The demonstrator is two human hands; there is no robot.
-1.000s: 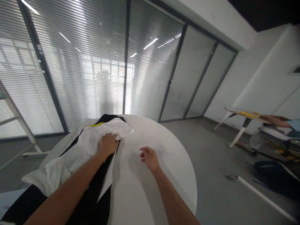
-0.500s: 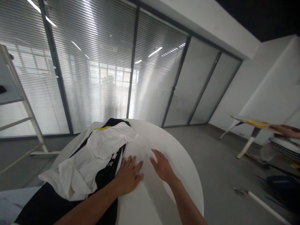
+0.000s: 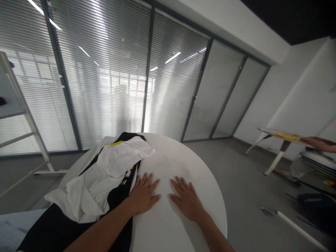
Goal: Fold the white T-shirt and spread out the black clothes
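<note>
Left hand [image 3: 144,197]: palm down at lower centre, fingers spread, pinching nothing; forearm across black cloth; cannot tell whether touching its edge.
Right hand [image 3: 187,201]: palm down, right of lower centre, fingers fanned, gripping nothing; probably braced for support.
White garment [image 3: 115,157]: left of centre, loosely heaped over black cloth, perhaps to keep both together; soft, thin-looking, deeply creased.
Black garment [image 3: 119,196]: centre left to lower left, matte fabric, white lettering and yellow accents.
Round table [image 3: 183,162]: under both hands, smooth, white, curved rim.
Slatted blinds [image 3: 110,94]: upper left, behind glass.
</note>
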